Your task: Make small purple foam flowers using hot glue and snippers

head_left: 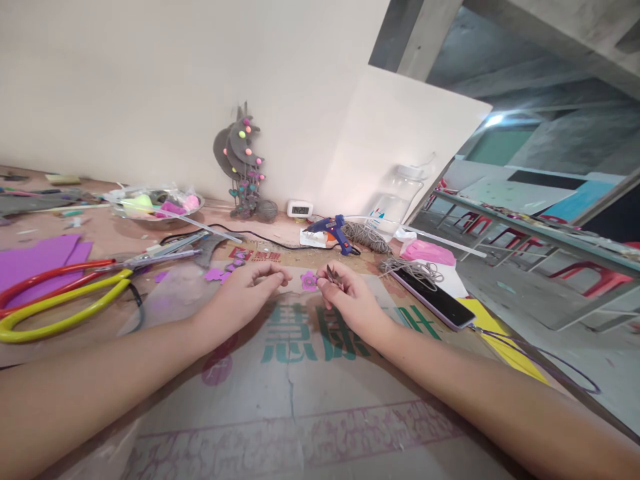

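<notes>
My right hand [353,297] is closed, with small grey-brown pointed pieces [335,275] sticking up between thumb and fingers; their exact kind is unclear. Just left of its fingertips is a purple flower cutout [309,281] with a grey centre; I cannot tell whether the fingers touch it. My left hand [253,287] hovers over the board, fingers curled and thumb tip close to the index finger, with nothing visible in them. More purple flower cutouts [216,274] with grey pieces lie beyond my left hand. Under both hands is a printed cardboard sheet [300,400].
At left are red-and-yellow-handled scissors [65,300], purple sheets [37,263] and a bowl [177,219] of craft bits. Behind stand a grey moon decoration [240,160], a clock [300,209] and a blue glue gun [337,232]. Grey yarn [367,237], a bottle [397,197] and a phone [440,297] are right.
</notes>
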Action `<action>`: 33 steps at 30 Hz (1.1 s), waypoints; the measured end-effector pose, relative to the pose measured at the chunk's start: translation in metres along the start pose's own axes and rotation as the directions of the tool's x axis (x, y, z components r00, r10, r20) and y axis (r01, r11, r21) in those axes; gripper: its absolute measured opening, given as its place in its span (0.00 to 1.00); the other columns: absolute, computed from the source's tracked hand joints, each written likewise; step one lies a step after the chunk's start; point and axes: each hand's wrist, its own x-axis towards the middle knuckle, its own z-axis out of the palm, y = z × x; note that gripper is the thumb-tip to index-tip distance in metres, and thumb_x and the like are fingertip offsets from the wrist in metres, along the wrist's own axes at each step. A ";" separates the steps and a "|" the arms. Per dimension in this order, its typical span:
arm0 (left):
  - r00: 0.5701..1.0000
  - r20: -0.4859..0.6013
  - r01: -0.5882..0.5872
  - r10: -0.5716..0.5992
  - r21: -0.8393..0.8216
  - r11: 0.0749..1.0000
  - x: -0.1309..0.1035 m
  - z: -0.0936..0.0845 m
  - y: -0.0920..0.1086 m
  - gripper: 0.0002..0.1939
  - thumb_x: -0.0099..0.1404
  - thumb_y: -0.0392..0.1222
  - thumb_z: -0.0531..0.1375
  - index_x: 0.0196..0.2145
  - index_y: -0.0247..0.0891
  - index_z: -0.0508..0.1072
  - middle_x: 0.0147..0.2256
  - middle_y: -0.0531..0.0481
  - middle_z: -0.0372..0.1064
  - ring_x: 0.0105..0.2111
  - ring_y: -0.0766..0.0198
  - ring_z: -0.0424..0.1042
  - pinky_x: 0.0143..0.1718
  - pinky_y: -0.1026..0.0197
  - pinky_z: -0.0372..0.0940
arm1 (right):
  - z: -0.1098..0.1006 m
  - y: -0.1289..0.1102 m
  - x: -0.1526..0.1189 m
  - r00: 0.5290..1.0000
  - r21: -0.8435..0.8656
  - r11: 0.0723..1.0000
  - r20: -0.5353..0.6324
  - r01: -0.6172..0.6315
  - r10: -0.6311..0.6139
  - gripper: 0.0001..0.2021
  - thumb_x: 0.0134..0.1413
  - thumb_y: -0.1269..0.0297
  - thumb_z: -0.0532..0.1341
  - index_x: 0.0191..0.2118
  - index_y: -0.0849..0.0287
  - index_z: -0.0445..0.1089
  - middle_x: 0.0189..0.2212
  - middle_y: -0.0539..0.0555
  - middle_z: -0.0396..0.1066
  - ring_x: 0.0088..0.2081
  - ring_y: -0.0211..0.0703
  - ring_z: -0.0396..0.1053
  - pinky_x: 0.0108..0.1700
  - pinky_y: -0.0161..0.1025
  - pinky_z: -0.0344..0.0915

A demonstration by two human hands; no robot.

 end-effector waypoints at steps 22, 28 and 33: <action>0.998 -0.041 0.040 -0.041 -0.029 0.999 -0.002 0.002 0.000 0.09 0.56 0.39 0.51 0.36 0.39 0.66 0.25 0.56 0.62 0.24 0.67 0.62 0.27 0.64 0.57 | 0.002 0.002 0.001 1.000 0.018 1.000 0.004 0.024 -0.024 0.06 0.53 0.61 0.54 0.32 0.58 0.59 0.19 0.43 0.52 0.20 0.31 0.53 0.23 0.31 0.50; 0.999 -0.037 0.035 -0.036 -0.020 0.999 -0.003 0.002 0.001 0.09 0.57 0.38 0.49 0.36 0.39 0.66 0.29 0.54 0.63 0.30 0.64 0.64 0.31 0.63 0.59 | 0.003 0.003 0.001 1.000 0.020 1.000 0.009 0.016 -0.016 0.07 0.52 0.60 0.54 0.32 0.58 0.59 0.19 0.43 0.52 0.20 0.30 0.52 0.22 0.30 0.50; 0.999 -0.046 0.012 -0.012 -0.006 1.000 -0.001 0.002 0.001 0.08 0.56 0.39 0.51 0.35 0.39 0.66 0.32 0.53 0.66 0.32 0.64 0.66 0.33 0.62 0.60 | 0.004 0.001 0.001 1.000 0.007 1.000 0.012 0.013 -0.013 0.07 0.52 0.61 0.54 0.32 0.59 0.59 0.19 0.43 0.52 0.20 0.30 0.52 0.23 0.31 0.50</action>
